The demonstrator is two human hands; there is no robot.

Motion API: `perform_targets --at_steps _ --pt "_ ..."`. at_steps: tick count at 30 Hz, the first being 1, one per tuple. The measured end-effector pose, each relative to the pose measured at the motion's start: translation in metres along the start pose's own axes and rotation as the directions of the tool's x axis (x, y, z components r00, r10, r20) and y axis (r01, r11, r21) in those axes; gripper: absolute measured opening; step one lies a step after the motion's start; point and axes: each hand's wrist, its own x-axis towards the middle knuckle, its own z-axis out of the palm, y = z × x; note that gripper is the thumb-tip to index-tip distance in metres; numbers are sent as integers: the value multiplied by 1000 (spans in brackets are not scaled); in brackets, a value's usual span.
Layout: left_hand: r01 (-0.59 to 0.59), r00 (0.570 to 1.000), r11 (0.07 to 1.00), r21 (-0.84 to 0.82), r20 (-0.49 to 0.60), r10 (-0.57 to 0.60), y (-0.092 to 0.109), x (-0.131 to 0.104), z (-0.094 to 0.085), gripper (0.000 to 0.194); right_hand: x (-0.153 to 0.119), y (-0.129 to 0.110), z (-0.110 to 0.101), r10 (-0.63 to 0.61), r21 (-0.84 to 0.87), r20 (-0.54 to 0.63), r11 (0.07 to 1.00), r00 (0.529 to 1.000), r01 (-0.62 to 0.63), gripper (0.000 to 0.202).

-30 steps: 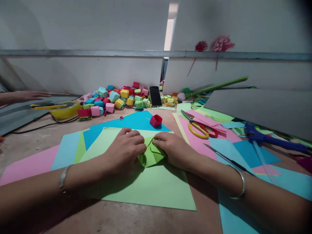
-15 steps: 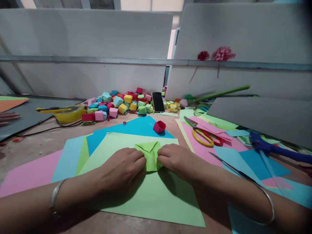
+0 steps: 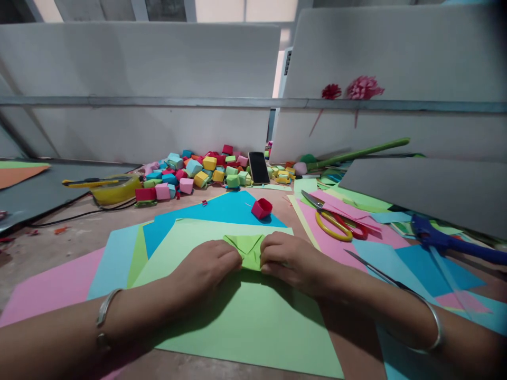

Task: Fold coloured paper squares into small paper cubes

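Between my two hands is a small folded piece of bright green paper (image 3: 249,251), with creased flaps that meet in a V at its far side. My left hand (image 3: 212,266) has its fingers closed on the paper's left edge. On the right edge, my right hand (image 3: 293,261) pinches it, fingers bent together. Under both hands lies a large pale green sheet (image 3: 253,327). Just beyond the folded paper, a small crimson paper box (image 3: 262,209) rests on a blue sheet (image 3: 222,208). My fingertips are partly hidden.
Several colourful paper cubes (image 3: 194,169) are heaped at the back beside a phone (image 3: 259,168). To the right lie yellow-and-red scissors (image 3: 333,224), a second pair of scissors (image 3: 376,272) and a blue glue gun (image 3: 439,240). A yellow tape roll (image 3: 116,192) stands at left.
The near edge of the green paper has been folded up, so the piece looks shorter. My hands have stayed at its sides. The other person's hand at far left has mostly left view.
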Motion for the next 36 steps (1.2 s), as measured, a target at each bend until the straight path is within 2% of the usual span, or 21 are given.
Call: perform_targets --at_steps 2,4,7,11,15,19,23,31,36 --pt "119 993 992 -41 -17 -120 -2 2 2 26 1 -1 2 63 41 -25 997 998 -62 18" --pt "202 978 975 -90 -31 -206 -3 3 3 24 3 -3 5 180 66 -78 982 981 -176 19" --pt "249 965 958 -141 -46 -257 -3 5 3 19 4 -8 10 338 103 -162 940 927 -325 14" --pt "287 953 942 -176 -45 -299 -2 7 2 16 5 -13 15 419 109 -194 908 887 -405 7" --pt "354 928 903 -245 -29 -372 -3 10 2 14 8 -13 18 450 86 -195 893 872 -441 5" --pt "340 931 910 -237 -55 -362 -5 10 4 14 11 -13 19 464 53 -190 885 865 -463 6" --pt "328 940 920 -214 -20 -340 -6 9 6 19 12 -14 20 467 -12 -183 879 865 -477 7" --pt "324 946 945 -38 -4 -324 -11 7 4 20 7 -21 25 444 -173 -202 861 873 -478 7" --pt "394 916 910 -125 -28 -400 -12 4 7 24 4 -18 26 425 -183 -265 859 865 -478 12"
